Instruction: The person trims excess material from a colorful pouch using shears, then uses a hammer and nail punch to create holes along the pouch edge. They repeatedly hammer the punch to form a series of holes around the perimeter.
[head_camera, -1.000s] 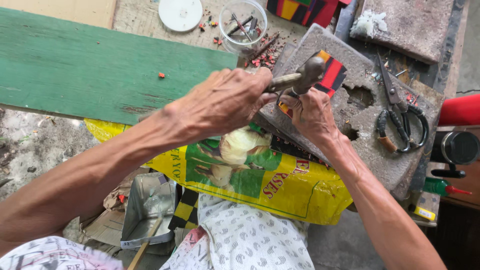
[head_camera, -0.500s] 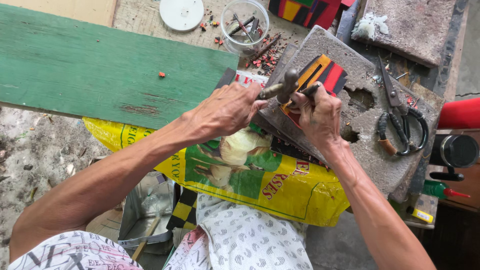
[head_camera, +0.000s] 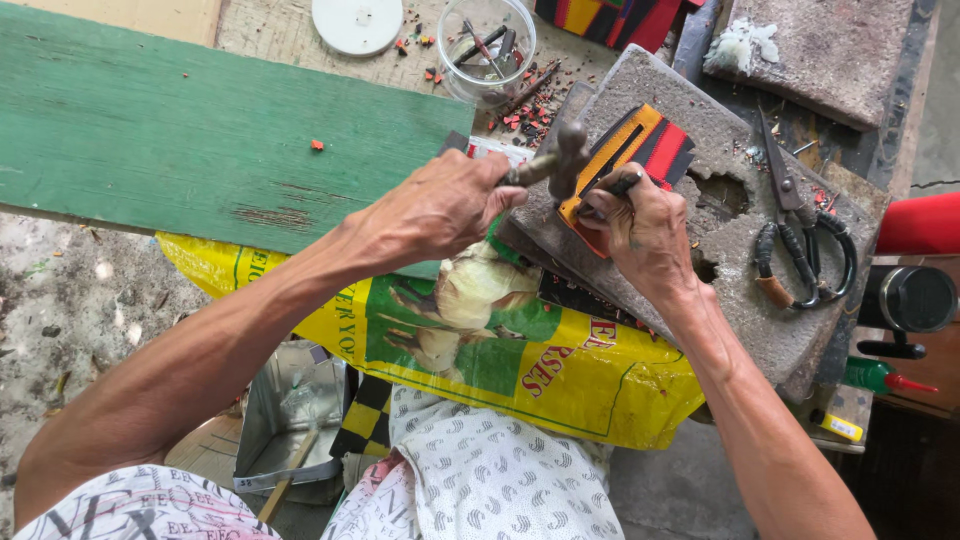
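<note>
- Left hand (head_camera: 440, 210): fist wrapped tight round the handle of a small hammer (head_camera: 560, 160). Hammer head sits just above the striped piece, close to the right hand's fingers; contact with the piece can't be confirmed.
- Right hand (head_camera: 645, 235): fingers curled down, pinning a striped piece (head_camera: 640, 145) (red, black, orange bands) flat on the stone block. A thin dark tool (head_camera: 622, 184) pokes out between the fingertips, on the piece.
- Stone block (head_camera: 740, 290): rough grey slab, pitted with a hole near the middle, tilted toward the person, lower edge resting on the yellow sack.
- Scissors (head_camera: 800, 240): lying on the block, right of the right hand, blades pointing away, not touched.
- Yellow sack (head_camera: 590, 385): printed plastic with a green patch, spread over the lap under both forearms.
- Green plank (head_camera: 190, 130): painted board, left of the block, runs under the left wrist.
- Clear cup (head_camera: 487, 45): round, holds a few small metal bits; sits beyond the hammer, apart from it. White lid (head_camera: 357, 20) just left of it.
- Red scraps (head_camera: 520, 110): small chips scattered between cup and block.
- Second grey slab (head_camera: 840, 50) top right, with a white tuft on its edge.
- Red object (head_camera: 920, 225) and a dark round-capped item (head_camera: 915, 298) at the far right edge; can't tell what they are.
</note>
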